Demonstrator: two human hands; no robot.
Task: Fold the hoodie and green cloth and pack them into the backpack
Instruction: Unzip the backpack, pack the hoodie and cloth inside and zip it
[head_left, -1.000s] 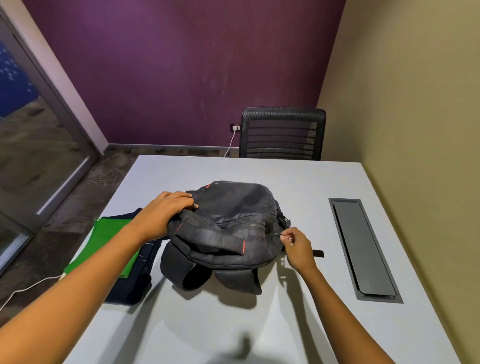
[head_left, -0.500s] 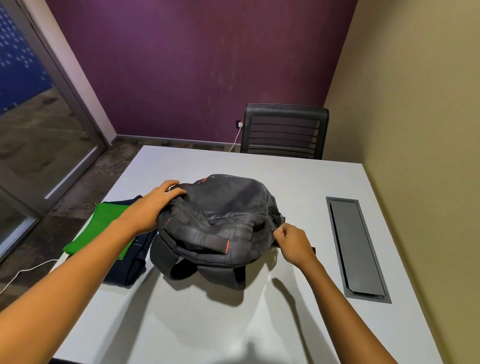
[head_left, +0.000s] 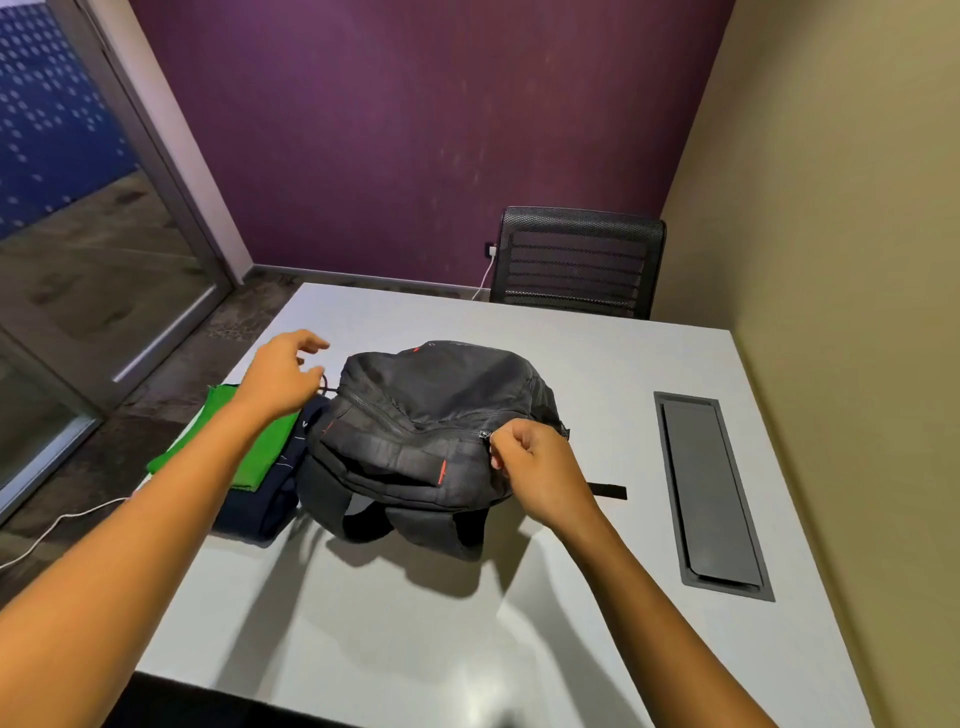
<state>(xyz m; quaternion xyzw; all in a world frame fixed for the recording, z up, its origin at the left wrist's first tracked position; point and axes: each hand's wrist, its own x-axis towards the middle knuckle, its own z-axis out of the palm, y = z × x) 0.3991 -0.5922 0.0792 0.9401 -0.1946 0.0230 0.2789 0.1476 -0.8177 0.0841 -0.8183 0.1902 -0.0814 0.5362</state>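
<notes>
A dark grey backpack with red accents lies on the white table, straps toward me. My right hand pinches a zipper pull on its top seam, right of centre. At the bag's left end, my left hand pinches a thin black zipper cord, other fingers spread. The folded green cloth rests on the folded navy hoodie, left of the backpack near the table's left edge; my left forearm crosses over them.
A grey recessed cable hatch sits in the table at right, beside the beige wall. A black strap end pokes out behind my right hand. A black mesh chair stands at the far edge. A white cable trails on the floor at left.
My left hand let go of the backpack's top and moved left to the cord at its end. My right hand slid left along the seam with the zipper pull.
</notes>
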